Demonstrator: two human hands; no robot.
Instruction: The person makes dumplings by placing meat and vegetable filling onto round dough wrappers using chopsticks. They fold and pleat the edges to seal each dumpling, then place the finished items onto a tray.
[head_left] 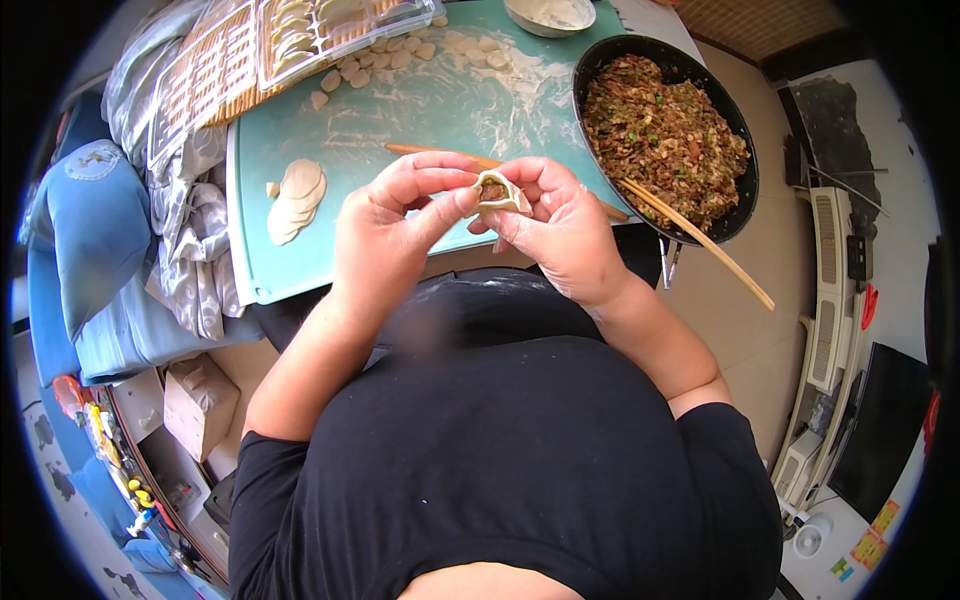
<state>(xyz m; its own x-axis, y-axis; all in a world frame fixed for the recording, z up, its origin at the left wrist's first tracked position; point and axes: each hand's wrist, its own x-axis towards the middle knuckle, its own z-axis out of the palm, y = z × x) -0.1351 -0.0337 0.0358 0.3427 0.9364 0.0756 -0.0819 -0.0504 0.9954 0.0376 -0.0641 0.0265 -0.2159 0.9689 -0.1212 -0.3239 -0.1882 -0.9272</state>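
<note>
Between my two hands is a half-folded dumpling (503, 203), its pale wrapper still gaping at one side with brown filling showing inside. My left hand (405, 205) pinches its left edge between thumb and fingers. The right side is gripped by my right hand (560, 225), thumb in front and fingers behind. Both hands are above the near edge of a floured green board (450, 110). Left of them lies a stack of flat round wrappers (298, 203). Behind my hands a wooden rolling pin (420, 150) lies partly hidden on the board.
A black pan (740, 100) of chopped filling (665, 140) stands at the right, with chopsticks (700, 243) jutting over its near rim. Small dough pieces (400, 58) lie at the board's far side. Trays hold finished dumplings (292, 35). A bowl of flour (550, 14) sits at the back.
</note>
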